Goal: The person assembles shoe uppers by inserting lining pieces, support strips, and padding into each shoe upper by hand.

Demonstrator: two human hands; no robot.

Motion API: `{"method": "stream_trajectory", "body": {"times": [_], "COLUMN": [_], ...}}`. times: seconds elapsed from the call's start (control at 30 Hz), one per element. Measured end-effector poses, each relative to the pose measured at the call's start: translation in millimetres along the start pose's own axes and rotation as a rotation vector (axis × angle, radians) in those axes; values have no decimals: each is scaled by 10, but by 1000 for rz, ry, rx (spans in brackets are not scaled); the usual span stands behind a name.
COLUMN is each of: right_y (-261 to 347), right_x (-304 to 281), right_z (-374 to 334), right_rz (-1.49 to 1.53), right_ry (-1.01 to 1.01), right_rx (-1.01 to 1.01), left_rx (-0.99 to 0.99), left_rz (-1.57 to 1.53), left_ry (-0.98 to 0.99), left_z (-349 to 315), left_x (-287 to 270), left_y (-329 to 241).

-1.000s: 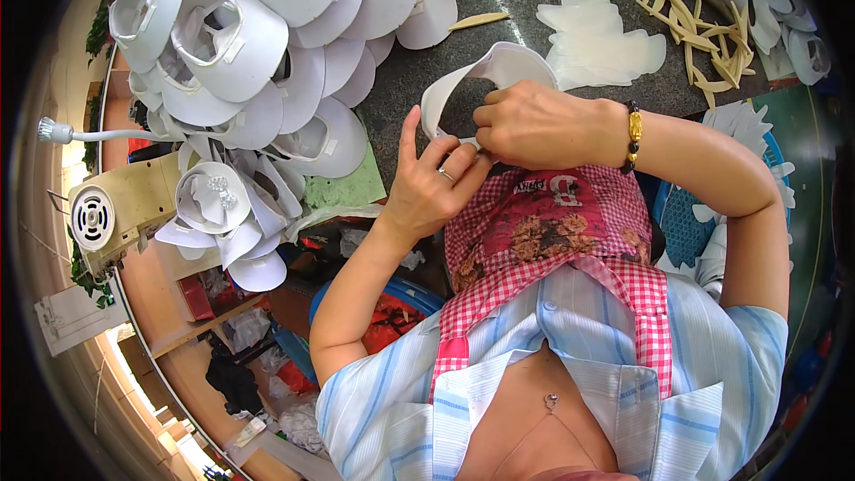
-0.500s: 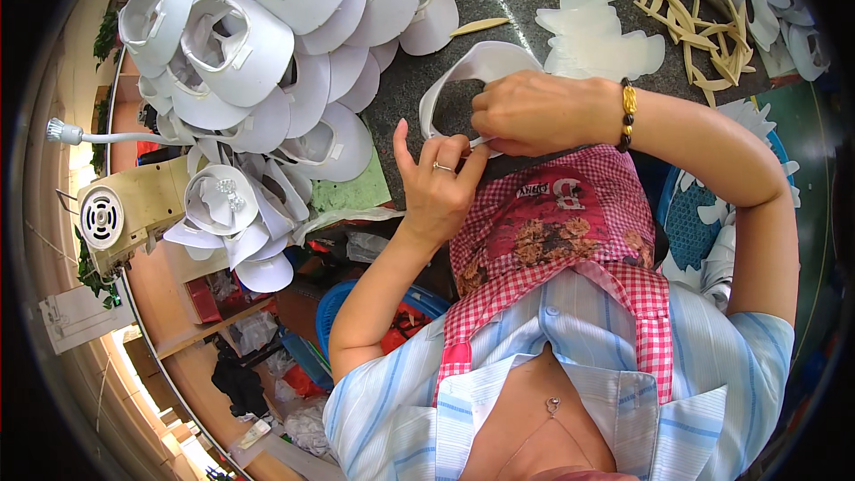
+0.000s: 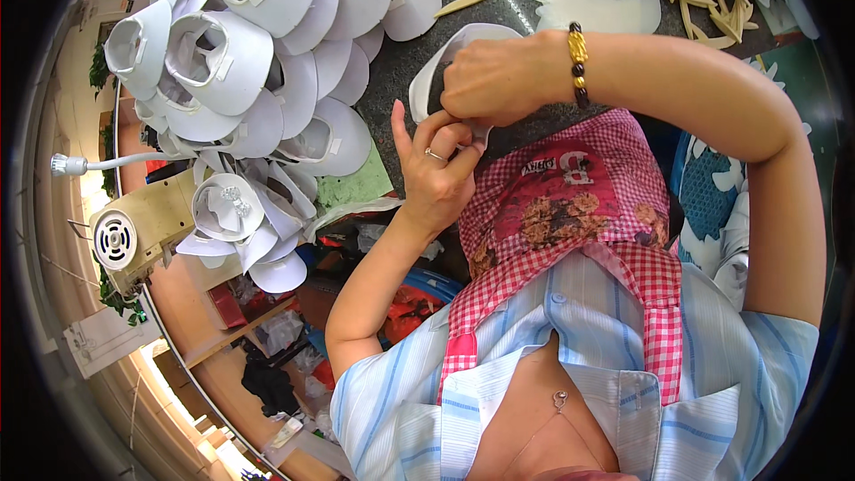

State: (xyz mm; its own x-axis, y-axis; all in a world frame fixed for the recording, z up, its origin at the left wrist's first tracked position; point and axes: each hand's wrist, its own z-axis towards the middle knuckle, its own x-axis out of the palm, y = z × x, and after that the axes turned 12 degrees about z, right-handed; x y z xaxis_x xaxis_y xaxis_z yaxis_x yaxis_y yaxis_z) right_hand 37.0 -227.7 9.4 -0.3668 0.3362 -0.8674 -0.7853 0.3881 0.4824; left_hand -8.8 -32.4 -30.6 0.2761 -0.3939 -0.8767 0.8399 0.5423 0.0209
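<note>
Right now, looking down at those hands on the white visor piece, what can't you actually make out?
- Head view: the right hand covers most of the white visor piece.
- What the left hand fingertips pinch is hidden beneath the right hand.
- The stacked white visors are cut off by the top rim.
- The sewing machine is bent and partly covered by visors.

A small hat-making workshop, a big pile of white sun visors sitting along the left edge of a dark speckled worktable, cut white shapes lying at its far edge, a cream sewing machine standing beside it
</note>
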Motion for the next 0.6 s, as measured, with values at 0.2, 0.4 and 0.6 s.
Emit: {"method": "stream_trajectory", "body": {"times": [0.2,0.4,0.6], "right_y": [-37,99,533], "right_x": [-129,-196,-317], "right_z": [42,-226,-344], "right_rz": [-100,416,899], "right_ry": [50,-167,52], "right_rx": [63,-17,257], "left_rx": [-208,-351,-503], "left_rz": [34,-427,-1060], "left_ry": [29,224,665], "left_z": [37,165,265], "left_x": [-93,-463,-874], "left_y": [31,244,90]}}
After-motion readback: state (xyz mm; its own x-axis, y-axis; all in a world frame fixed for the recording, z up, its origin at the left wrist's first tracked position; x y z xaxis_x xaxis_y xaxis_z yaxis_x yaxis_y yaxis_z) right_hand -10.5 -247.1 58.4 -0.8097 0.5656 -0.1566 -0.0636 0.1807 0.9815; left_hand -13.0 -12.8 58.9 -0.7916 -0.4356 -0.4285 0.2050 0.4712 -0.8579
